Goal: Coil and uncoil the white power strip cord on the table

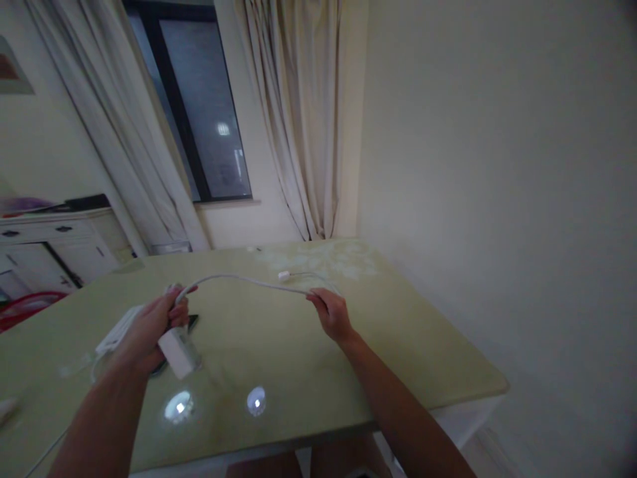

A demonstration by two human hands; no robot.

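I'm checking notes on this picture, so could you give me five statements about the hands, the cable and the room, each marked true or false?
1. The left hand and the right hand both grip the white cable. True.
2. The white cable is stretched perfectly straight between the hands. False: it bows upward, curving down at the left hand.
3. A white block shows just below the fingers of the left hand in the picture. True.
4. The right hand is closed around the small white plug. False: the plug lies on the table, beyond that hand.
5. Curtains hang on both sides of the window. True.
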